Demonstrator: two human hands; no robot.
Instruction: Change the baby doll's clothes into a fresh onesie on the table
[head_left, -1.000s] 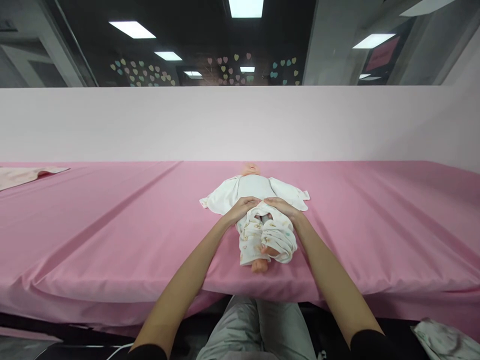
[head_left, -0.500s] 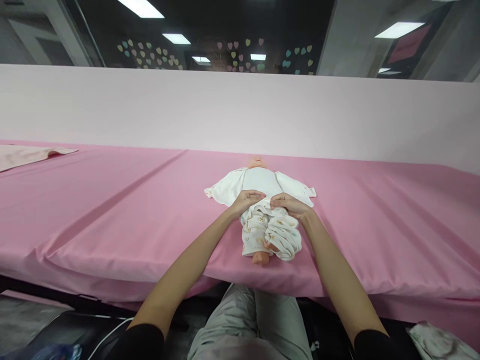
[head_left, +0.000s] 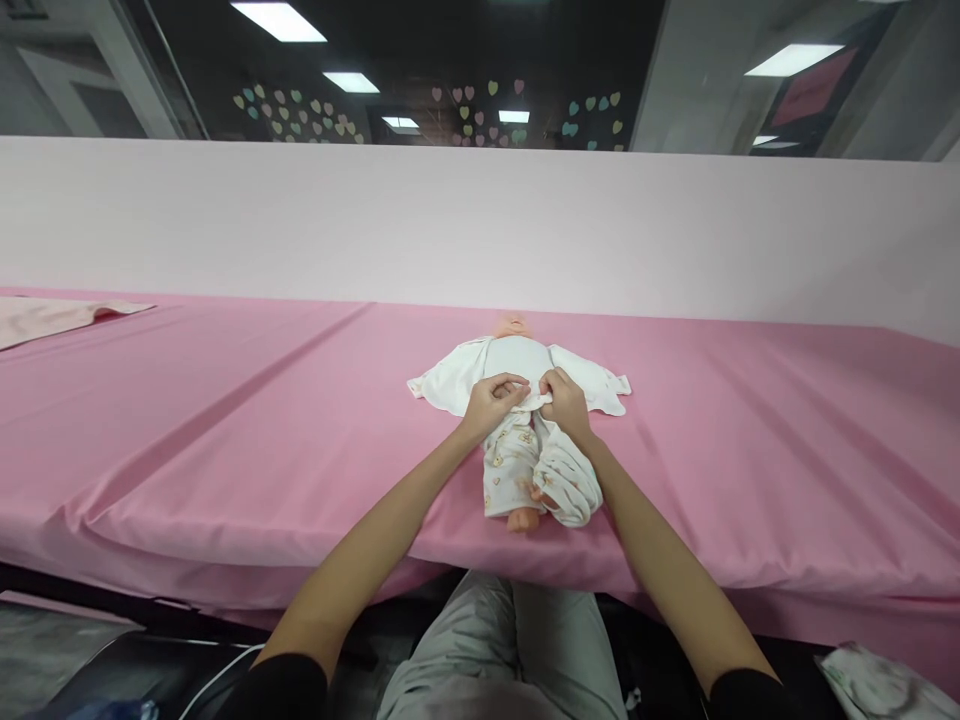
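Observation:
A baby doll (head_left: pixel 514 327) lies on its back with its head away from me. It wears a white top (head_left: pixel 454 375) with the sleeves spread to both sides. Patterned white baby pants (head_left: pixel 510 472) are on its legs; one leg is straight with the foot (head_left: pixel 523 520) out, the other is bunched in folds. At the waistband, my right hand (head_left: pixel 566 405) is closed in a fist around the cloth. My left hand (head_left: pixel 495 402) pinches the waistband on the other side, its fingertips close to the right hand.
A pink sheet (head_left: pixel 247 430) covers the table, whose near edge is just in front of my legs. A pale pink cloth (head_left: pixel 60 315) lies at the far left. A white wall (head_left: pixel 300 220) stands behind. Crumpled patterned fabric (head_left: pixel 885 680) sits at the lower right.
Both hands went from lying flatter over the waistband to gripping it. My right hand has turned and closed into a fist, drawing the cloth up toward the belly. The view has tilted down slightly.

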